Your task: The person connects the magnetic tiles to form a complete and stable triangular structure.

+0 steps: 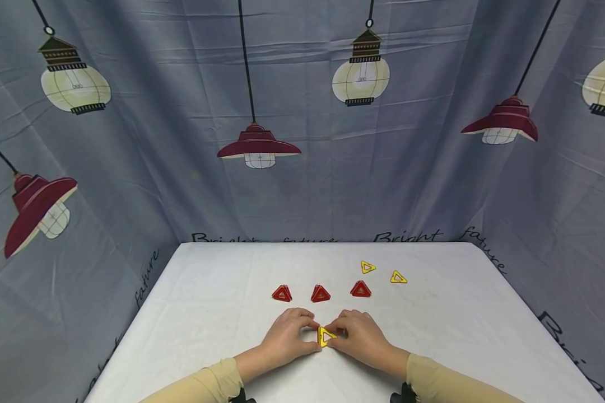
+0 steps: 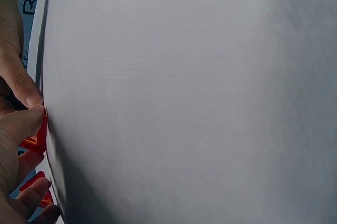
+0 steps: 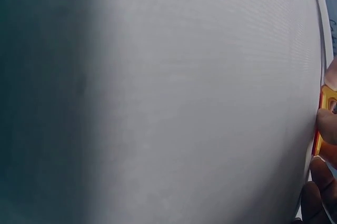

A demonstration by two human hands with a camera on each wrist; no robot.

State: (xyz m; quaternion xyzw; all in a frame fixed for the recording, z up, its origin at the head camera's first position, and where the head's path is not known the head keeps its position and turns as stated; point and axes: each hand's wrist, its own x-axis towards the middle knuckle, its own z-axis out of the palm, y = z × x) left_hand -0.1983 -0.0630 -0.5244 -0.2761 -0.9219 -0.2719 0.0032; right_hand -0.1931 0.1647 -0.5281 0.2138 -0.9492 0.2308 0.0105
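At the near middle of the white table, both hands pinch one small assembly of triangular pieces. A yellow open-centred triangle faces the right hand; along its left side runs red. My left hand holds the left side between thumb and fingers. From the right, my right hand pinches the yellow part. In the left wrist view, a red triangular piece shows beneath the left thumb. The right wrist view has the yellow triangle with its red edge at the far right, partly covered by fingers.
Beyond the hands, three red triangular pieces stand in a row: left, middle and right. Two yellow open triangles lie farther back right. A grey-blue curtain surrounds the white table.
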